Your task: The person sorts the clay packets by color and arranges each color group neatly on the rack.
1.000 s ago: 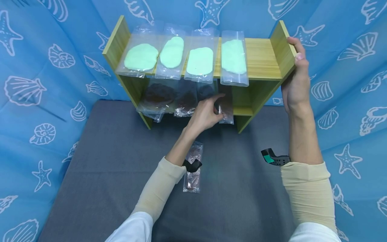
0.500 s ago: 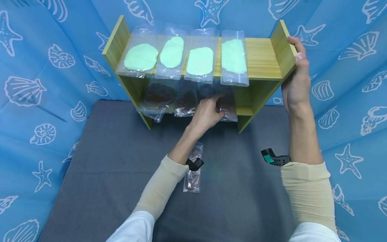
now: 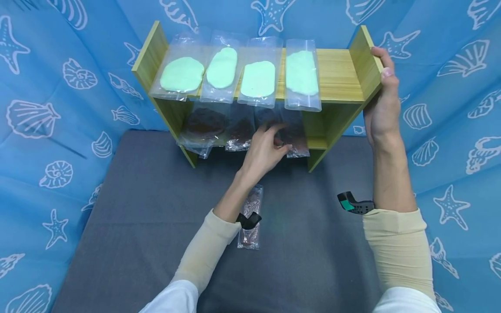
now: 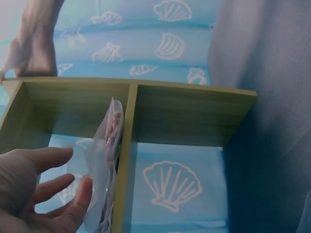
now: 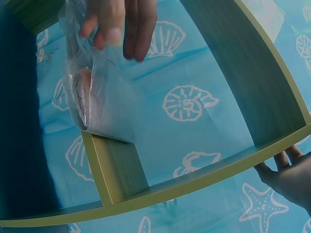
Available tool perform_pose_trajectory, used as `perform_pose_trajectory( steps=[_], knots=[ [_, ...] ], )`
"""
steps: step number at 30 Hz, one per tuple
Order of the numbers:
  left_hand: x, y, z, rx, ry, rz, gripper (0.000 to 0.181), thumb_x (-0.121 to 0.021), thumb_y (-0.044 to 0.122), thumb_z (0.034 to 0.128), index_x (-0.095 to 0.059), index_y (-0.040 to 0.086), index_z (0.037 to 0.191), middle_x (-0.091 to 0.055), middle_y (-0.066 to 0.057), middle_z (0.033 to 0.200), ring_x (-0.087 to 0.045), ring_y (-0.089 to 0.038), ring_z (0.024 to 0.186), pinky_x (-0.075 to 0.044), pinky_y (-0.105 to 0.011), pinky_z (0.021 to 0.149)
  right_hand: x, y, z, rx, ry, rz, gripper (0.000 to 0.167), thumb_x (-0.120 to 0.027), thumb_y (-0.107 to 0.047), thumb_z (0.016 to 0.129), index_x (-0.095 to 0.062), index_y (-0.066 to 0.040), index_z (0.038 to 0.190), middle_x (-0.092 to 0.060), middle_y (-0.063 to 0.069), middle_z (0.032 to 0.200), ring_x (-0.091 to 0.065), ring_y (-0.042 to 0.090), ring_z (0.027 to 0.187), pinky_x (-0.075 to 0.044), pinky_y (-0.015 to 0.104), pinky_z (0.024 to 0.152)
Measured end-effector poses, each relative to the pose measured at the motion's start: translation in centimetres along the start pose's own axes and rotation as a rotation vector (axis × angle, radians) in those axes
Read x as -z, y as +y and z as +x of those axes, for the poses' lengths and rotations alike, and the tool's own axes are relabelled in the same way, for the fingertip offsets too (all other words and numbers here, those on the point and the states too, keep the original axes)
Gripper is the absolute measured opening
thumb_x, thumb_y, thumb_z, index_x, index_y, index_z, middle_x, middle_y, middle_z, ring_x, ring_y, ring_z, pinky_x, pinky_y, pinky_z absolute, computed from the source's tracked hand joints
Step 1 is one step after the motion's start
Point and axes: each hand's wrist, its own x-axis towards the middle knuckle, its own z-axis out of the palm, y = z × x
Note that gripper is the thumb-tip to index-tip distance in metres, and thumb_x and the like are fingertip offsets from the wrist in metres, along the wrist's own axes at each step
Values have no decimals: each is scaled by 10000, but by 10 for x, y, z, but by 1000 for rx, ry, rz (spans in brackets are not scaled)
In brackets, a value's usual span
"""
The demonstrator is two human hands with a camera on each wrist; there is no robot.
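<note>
My left hand (image 3: 263,150) is at the lower tier of a small wooden shelf (image 3: 338,78), its fingers spread beside the rightmost clear bag (image 3: 296,137) with dark, reddish-brown contents. In the left wrist view the thumb (image 4: 83,191) is close to that bag (image 4: 111,141), and the fingers are apart from it; whether the thumb touches is unclear. My right hand (image 3: 382,104) grips the shelf's right side panel, fingertips over its edge. More dark-filled bags (image 3: 205,124) lie to the left on the same tier, partly hidden by the upper tier.
Several clear bags with pale green flat pieces (image 3: 258,80) lie in a row on the upper tier, overhanging its front. Another dark-filled bag (image 3: 250,237) lies on the grey tabletop (image 3: 305,243), partly under my left wrist. A blue shell-patterned curtain (image 3: 454,108) surrounds the table.
The rightmost dark-filled bag has shifted right and now lies on the lower tier beside its neighbour. My left fingers have loosened from it. My right hand has stayed on the panel.
</note>
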Motion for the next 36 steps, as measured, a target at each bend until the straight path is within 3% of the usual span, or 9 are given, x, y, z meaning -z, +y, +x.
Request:
perform_pose_trajectory(
  steps=[9, 15, 21, 28, 36],
  knots=[
    [11, -11, -28, -111, 50, -254, 394, -730, 139, 915, -632, 60, 1289, -633, -136, 1120, -660, -106, 837, -548, -231, 723, 0, 1, 0, 8, -1, -6, 480, -346, -327, 960, -539, -220, 1387, -429, 143, 1305, -462, 254, 1057, -386, 366, 860],
    [15, -24, -52, -133, 50, -366, 340, -698, 106, 937, -652, 83, 1273, -656, -127, 1128, -662, -104, 855, -540, -228, 747, -1, 0, 0, -5, 7, 11, 479, -346, -311, 958, -541, -215, 1385, -434, 142, 1310, -468, 257, 1058, -390, 358, 857],
    [14, -38, -76, -91, 23, -505, 327, -684, 73, 943, -661, 90, 1268, -668, -69, 1204, -671, -175, 925, -552, -320, 800, -1, 0, 0, -9, 8, 16, 478, -337, -307, 958, -537, -213, 1382, -440, 144, 1298, -472, 255, 1038, -394, 346, 839],
    [23, -37, -105, -38, 52, -536, 307, -648, -43, 929, -628, -67, 1234, -673, -229, 1143, -662, -339, 884, -548, -422, 741, -2, 1, 0, 1, -4, 38, 485, -338, -300, 954, -528, -190, 1386, -473, 164, 1250, -493, 256, 972, -403, 330, 799],
    [-2, -78, -133, 85, 50, -529, 325, -674, 54, 946, -648, 37, 1269, -702, -139, 1123, -679, -270, 906, -549, -357, 718, -1, 2, 1, 12, -10, 44, 492, -331, -291, 951, -524, -172, 1388, -489, 169, 1216, -498, 256, 938, -406, 327, 769]
  ],
)
